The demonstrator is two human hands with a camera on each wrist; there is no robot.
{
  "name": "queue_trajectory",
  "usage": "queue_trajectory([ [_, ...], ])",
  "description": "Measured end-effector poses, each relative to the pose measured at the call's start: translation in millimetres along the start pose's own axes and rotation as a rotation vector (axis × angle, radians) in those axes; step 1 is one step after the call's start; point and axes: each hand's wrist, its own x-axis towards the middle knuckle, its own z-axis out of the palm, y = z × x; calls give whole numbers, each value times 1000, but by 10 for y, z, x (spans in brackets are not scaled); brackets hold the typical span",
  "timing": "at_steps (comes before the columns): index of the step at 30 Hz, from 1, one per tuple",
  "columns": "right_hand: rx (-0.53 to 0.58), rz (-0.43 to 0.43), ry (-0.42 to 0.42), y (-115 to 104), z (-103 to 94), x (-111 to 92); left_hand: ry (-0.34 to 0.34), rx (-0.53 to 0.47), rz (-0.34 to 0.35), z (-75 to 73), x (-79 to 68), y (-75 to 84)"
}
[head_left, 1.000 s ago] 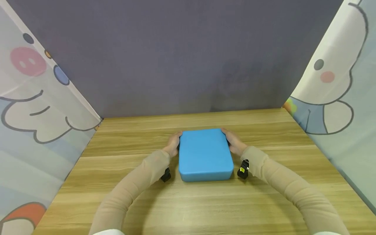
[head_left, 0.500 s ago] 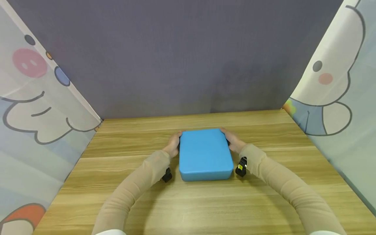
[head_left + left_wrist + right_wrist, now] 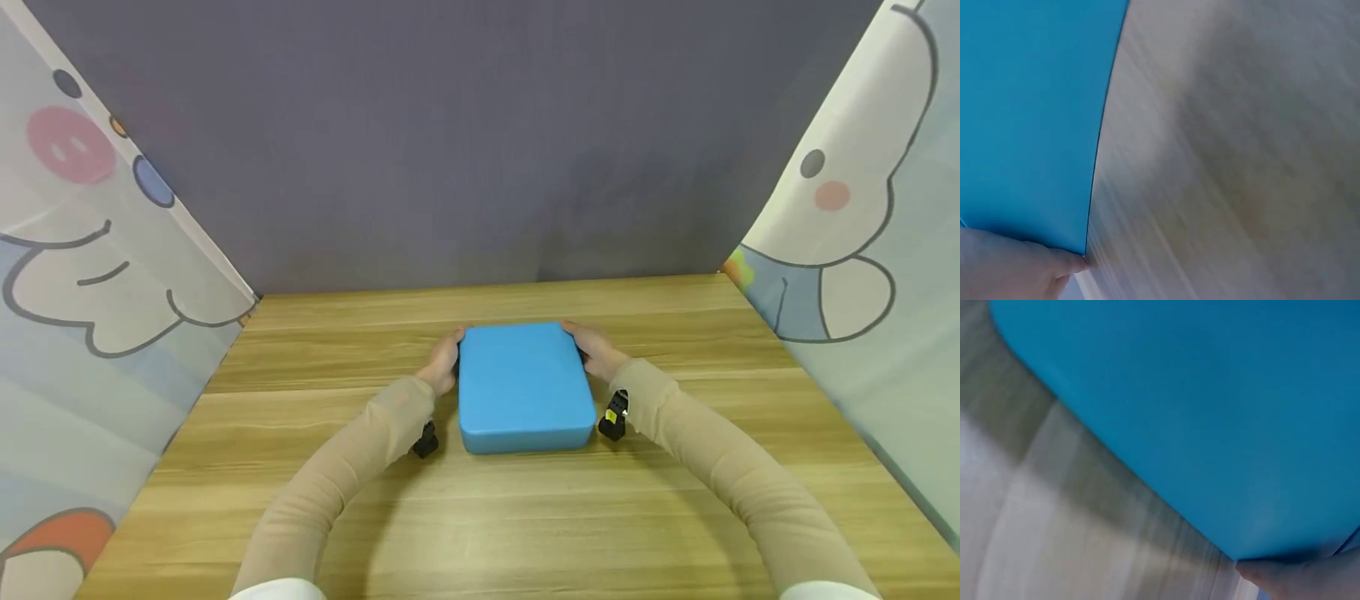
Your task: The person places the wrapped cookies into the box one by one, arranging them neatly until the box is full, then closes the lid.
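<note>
A blue, rounded-corner box (image 3: pixel 525 379) lies flat side up in the middle of the wooden table. My left hand (image 3: pixel 441 363) grips its left side, the fingertips at the far left corner. On the opposite side my right hand (image 3: pixel 596 352) holds the box, its fingers curled at the far right corner. Close up in the left wrist view, the thumb presses along the smooth blue wall of the box (image 3: pixel 1029 125). The right wrist view likewise has a thumb against the lower corner of the box (image 3: pixel 1179 412). Other fingers are mostly hidden behind the box.
The wooden table (image 3: pixel 480 525) stretches around the box on all sides. A dark grey panel (image 3: pixel 480 150) stands along its far edge. Cartoon-printed curtains hang at the left (image 3: pixel 82 350) and right (image 3: pixel 847 208). Small black wrist devices sit below both sleeves.
Both hands keep their hold on the box, which stays in the same place on the table. The right wrist edges slightly closer to the box, and the head view shifts a little.
</note>
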Motion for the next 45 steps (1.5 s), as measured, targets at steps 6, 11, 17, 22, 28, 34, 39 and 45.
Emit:
queue_trajectory([
  [6,6,-20,-27,12,-15,-21,-6,13,-4,9,-29,15],
  [11,19,-37,-42,7,-4,-29,-7,21,1,4,-37,29],
  [17,-15,-67,-54,25,-63,-54,0,160,-12,-2,-89,68],
  [22,-172,-223,-100,80,-114,-222,-92,372,64,-102,-236,58],
  [28,-393,-336,-153,183,-146,-512,-290,412,99,-251,-681,-26],
  [34,-414,-329,-235,299,-234,-709,-459,425,148,-294,-868,-158],
  [39,-414,-330,-310,348,-294,-789,-472,481,190,-310,-879,-228],
  [45,-433,-339,-363,356,-351,-797,-463,514,189,-310,-882,-234],
])
